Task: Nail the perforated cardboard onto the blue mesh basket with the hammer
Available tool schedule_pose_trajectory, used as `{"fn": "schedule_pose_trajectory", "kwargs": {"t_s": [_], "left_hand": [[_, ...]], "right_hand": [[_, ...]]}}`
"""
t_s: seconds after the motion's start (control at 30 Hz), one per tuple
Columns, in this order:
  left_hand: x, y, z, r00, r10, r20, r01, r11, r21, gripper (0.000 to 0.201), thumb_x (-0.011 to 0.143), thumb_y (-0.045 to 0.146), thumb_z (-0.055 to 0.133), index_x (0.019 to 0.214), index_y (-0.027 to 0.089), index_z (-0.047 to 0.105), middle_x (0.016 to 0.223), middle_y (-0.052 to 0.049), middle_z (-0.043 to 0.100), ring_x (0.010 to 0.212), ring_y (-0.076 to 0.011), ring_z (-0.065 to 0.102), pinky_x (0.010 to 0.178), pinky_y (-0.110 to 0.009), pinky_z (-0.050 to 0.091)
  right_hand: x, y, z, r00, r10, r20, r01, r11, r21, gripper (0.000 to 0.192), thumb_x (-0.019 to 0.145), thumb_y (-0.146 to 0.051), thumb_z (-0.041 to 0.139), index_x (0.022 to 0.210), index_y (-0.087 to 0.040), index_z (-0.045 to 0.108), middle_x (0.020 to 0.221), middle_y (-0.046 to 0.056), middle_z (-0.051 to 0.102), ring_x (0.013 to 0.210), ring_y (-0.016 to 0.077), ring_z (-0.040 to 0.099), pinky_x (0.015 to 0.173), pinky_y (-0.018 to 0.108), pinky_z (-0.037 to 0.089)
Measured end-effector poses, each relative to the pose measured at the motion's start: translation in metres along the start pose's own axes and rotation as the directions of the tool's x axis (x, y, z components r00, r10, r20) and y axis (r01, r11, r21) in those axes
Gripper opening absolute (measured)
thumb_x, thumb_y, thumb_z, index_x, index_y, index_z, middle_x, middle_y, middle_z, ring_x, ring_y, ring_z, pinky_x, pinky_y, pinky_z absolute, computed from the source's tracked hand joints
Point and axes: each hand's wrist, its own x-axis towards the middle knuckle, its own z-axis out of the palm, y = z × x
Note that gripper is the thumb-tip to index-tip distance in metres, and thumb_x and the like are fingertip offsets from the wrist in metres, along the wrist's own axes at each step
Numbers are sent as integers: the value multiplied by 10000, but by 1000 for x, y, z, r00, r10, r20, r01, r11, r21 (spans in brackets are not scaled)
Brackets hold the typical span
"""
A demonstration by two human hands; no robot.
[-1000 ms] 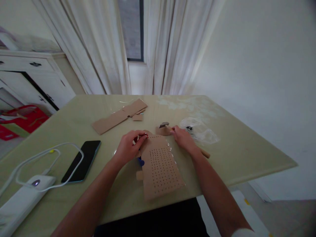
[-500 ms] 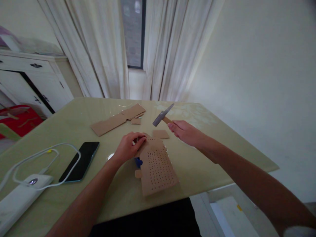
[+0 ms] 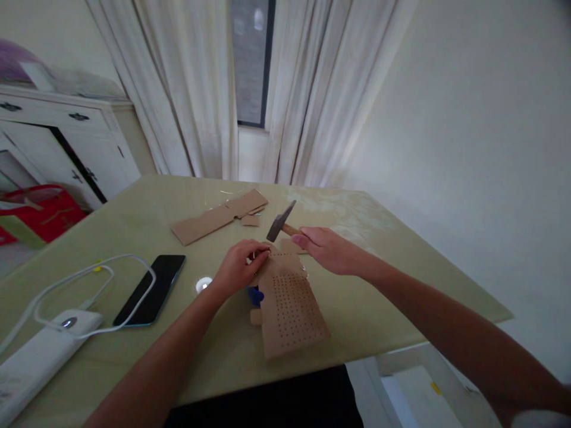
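The right hand (image 3: 328, 249) grips a small hammer (image 3: 281, 221), raised just above the left hand (image 3: 238, 267). Its fingers (image 3: 259, 252) pinch something tiny on the holey cardboard (image 3: 289, 303). A crooked swing could smack them.

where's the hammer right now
In the head view the hammer is held in the right hand, raised above the table just beyond the perforated cardboard sheet that the left hand touches.

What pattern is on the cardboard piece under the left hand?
The brown cardboard piece carries a regular grid of small dark holes, clearest in the head view.
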Motion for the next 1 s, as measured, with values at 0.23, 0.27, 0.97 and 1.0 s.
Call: {"fn": "schedule_pose_trajectory", "kwargs": {"t_s": [0.23, 0.27, 0.97, 1.0], "left_hand": [[-1, -1, 1, 1000, 1, -10, -1, 1000, -15, 154, 1014, 288, 667, 944, 213, 782, 865, -35, 772, 779, -183, 675, 709, -292, 522], [-1, -1, 1, 1000, -1, -13, 0, 1000, -23, 156, 1018, 292, 665, 954, 212, 782, 879, -38, 777, 783, -182, 676, 708, -290, 523], [-2, -3, -1, 999, -15, 37, 17, 998, -53, 162, 1036, 286, 671, 997, 199, 802, 936, -54, 771, 821, -182, 682, 682, -270, 519], [-2, -3, -1, 999, -8, 35, 10, 999, -41, 160, 1036, 284, 673, 995, 201, 804, 935, -54, 771, 826, -185, 683, 692, -276, 518]], "right_hand": [[1, -4, 0, 996, 16, 92, -11, 998, -56, 410, 1180, -419, 396, 816, -244, 461, 823, 27, 597, 821, 209, 597, 761, 340, 381], [2, -4, -2, 997, 24, 70, -20, 999, -46, 415, 1179, -425, 391, 812, -244, 461, 816, 25, 590, 814, 209, 590, 757, 341, 379], [4, -3, -11, 998, 22, 67, -23, 1000, 16, 421, 1158, -452, 399, 809, -238, 493, 813, 28, 586, 797, 210, 561, 753, 348, 368], [4, -3, -9, 996, 22, 82, -22, 1000, -1, 419, 1160, -446, 399, 806, -239, 487, 813, 29, 587, 800, 211, 563, 751, 347, 364]]}}
